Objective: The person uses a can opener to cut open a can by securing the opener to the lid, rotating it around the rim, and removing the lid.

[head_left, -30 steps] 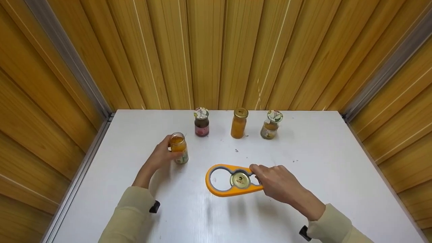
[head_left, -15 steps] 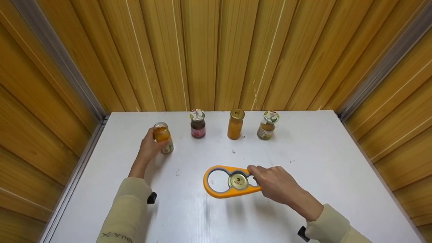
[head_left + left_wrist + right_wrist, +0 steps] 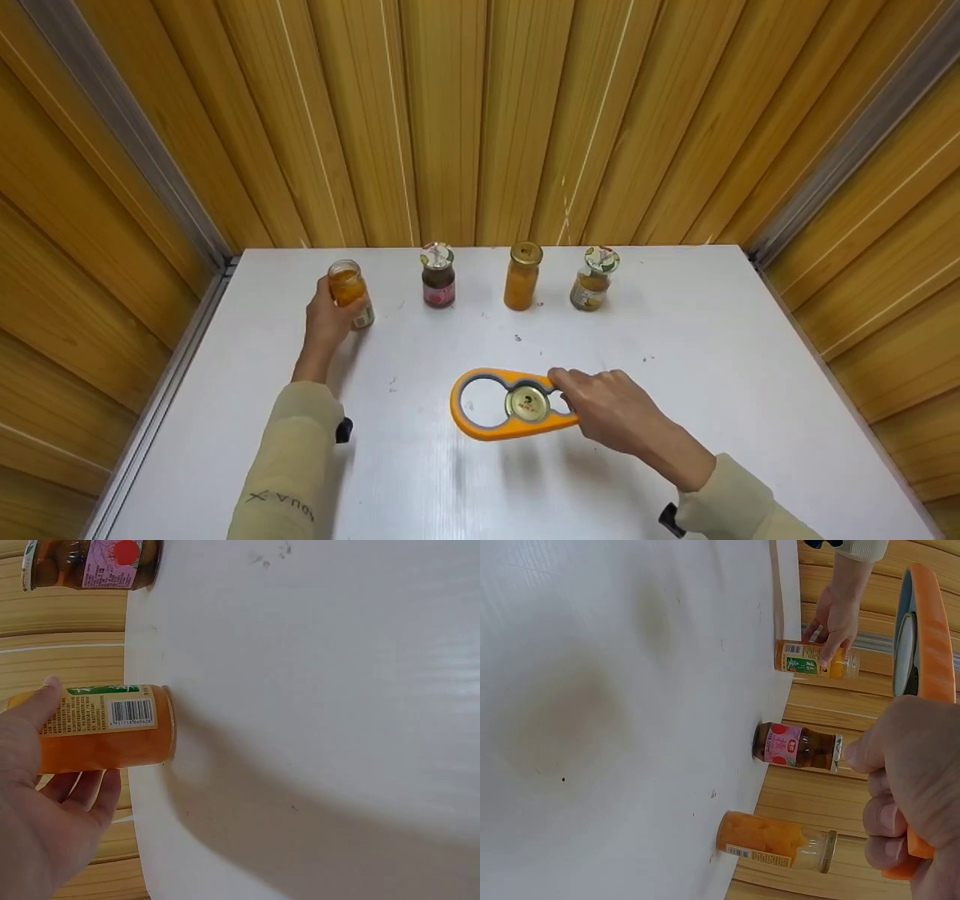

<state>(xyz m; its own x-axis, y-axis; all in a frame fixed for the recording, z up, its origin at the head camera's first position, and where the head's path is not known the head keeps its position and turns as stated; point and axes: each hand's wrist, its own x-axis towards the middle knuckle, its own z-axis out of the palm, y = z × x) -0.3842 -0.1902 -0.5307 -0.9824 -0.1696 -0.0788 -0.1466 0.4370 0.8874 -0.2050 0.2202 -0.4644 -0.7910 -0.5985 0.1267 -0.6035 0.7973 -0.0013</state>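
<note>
My left hand point(image 3: 327, 321) grips an open glass jar point(image 3: 349, 288) of orange fruit at the table's far left. Its base is right at the white surface, and a barcode label point(image 3: 112, 711) faces the left wrist view. My right hand point(image 3: 611, 409) holds an orange and grey jar opener point(image 3: 480, 433) by its handle, raised over the front middle of the table. A gold metal lid point(image 3: 527, 403) sits in the opener's smaller ring, while the larger ring has nothing in it. In the right wrist view the curled fingers point(image 3: 886, 816) wrap the handle.
Along the back stand a dark jar with a pink label point(image 3: 439, 276), a tall orange jar with a gold lid point(image 3: 522, 277) and a small jar with a patterned lid point(image 3: 592, 279). Wood-patterned walls point(image 3: 480, 120) enclose the white table point(image 3: 675, 360) behind and at the sides.
My left hand has carried the open jar left and toward the back, out to the left of the dark jar. My right hand keeps the jar opener and lid nearly still.
</note>
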